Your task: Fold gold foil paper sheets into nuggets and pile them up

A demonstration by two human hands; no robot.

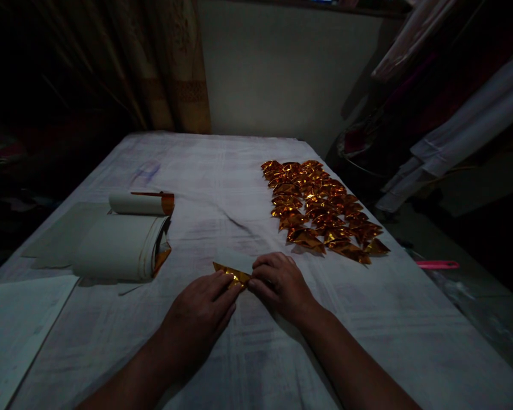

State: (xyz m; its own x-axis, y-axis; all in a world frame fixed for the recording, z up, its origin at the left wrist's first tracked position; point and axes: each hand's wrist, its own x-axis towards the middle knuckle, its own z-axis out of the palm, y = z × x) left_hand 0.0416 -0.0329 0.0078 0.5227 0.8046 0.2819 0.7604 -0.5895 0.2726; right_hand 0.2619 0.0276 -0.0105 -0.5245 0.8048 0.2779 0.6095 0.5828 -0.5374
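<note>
A sheet of gold foil paper [232,272], partly folded, lies on the cloth in front of me, its pale side [235,259] showing at the far edge. My left hand [200,302] is closed on its near left part, fingertips pressed on the shiny gold fold. At the right end, my right hand [282,287] grips the same paper with thumb and curled fingers. Both hands rest low, close together. The fingers cover much of the near edge, so the exact fold there is hidden.
Several folded gold foil pieces [320,208] stand in rows at the back right. Curled stacked sheets [115,245] and a rolled sheet [139,203] lie left, with a white board [21,324] nearer. A pink handle [438,264] shows beyond the right table edge; clothes [470,125] hang there.
</note>
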